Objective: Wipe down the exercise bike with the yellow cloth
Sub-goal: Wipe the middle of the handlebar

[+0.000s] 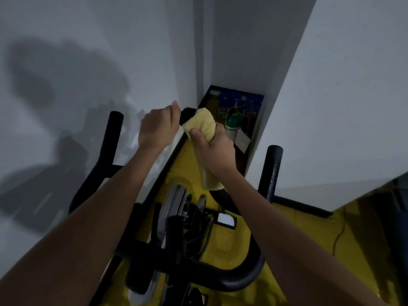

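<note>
The yellow cloth (204,129) is wrapped around a black handlebar grip (187,115) of the exercise bike (176,250), its tail hanging down toward the frame. Your right hand (212,146) clamps the cloth against the bar, thumb on top. Your left hand (157,127) has its fingers curled around the grip's end. A green-capped bottle (233,124) stands behind, in the wall recess.

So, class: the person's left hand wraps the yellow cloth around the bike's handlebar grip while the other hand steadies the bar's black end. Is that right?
Not quite. The head view shows the right hand wrapping the yellow cloth around the handlebar grip. The left hand steadies the bar's black end.
</note>
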`<state>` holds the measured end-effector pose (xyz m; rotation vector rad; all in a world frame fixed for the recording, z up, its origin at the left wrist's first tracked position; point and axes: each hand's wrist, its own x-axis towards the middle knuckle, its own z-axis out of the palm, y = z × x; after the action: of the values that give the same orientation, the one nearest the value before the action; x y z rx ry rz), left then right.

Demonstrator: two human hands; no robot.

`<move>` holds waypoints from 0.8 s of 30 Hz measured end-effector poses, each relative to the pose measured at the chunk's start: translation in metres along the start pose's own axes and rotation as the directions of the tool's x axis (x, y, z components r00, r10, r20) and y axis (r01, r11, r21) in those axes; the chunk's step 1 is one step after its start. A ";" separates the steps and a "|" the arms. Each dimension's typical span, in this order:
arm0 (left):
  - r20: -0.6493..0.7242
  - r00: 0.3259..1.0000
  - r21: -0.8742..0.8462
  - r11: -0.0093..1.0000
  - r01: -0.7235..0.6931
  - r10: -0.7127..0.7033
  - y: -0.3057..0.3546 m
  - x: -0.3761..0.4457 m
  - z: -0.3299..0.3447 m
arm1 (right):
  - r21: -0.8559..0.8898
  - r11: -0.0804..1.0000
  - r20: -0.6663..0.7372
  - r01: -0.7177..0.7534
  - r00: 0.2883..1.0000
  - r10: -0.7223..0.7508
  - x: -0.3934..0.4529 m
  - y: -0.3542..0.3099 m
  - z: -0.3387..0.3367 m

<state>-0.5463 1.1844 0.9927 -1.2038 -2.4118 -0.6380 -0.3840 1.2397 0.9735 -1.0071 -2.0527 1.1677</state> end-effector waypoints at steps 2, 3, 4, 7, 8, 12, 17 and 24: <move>-0.006 1.000 -0.023 1.000 -0.013 0.013 0.003 -0.001 0.001 | -0.022 1.000 0.002 -0.021 1.000 0.021 -0.009 0.003 -0.005; -0.007 1.000 -0.036 0.999 -0.022 0.022 0.005 -0.002 0.002 | -0.043 0.999 0.005 -0.029 1.000 0.029 -0.015 0.004 -0.008; -0.010 0.999 -0.047 0.998 -0.032 0.032 0.007 -0.004 0.002 | -0.066 0.997 0.019 -0.036 0.999 0.038 -0.023 0.006 -0.012; -0.015 0.999 -0.070 0.997 -0.036 0.035 0.008 -0.007 0.002 | -0.141 0.988 0.107 -0.067 0.991 0.083 -0.054 0.018 -0.019; -0.012 0.999 -0.079 0.996 -0.037 0.036 0.007 -0.007 0.002 | -0.194 0.979 0.137 -0.065 0.986 0.093 -0.066 0.026 -0.021; -0.023 0.998 -0.104 0.993 -0.052 0.050 0.006 -0.010 0.003 | -0.538 0.835 0.182 0.117 0.983 -0.021 -0.100 0.056 -0.030; -0.026 0.996 -0.100 0.991 -0.086 0.084 0.002 -0.011 0.002 | -0.332 0.939 0.282 0.088 0.959 0.010 -0.088 0.056 -0.037; -0.080 0.978 -0.113 0.973 -0.201 0.193 -0.001 -0.011 0.005 | 0.215 0.955 0.052 -0.205 0.979 0.199 -0.028 0.012 0.004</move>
<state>-0.5413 1.1795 0.9832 -1.4248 -2.1895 -0.7578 -0.3673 1.2195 0.9582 -1.1145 -1.8254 1.4863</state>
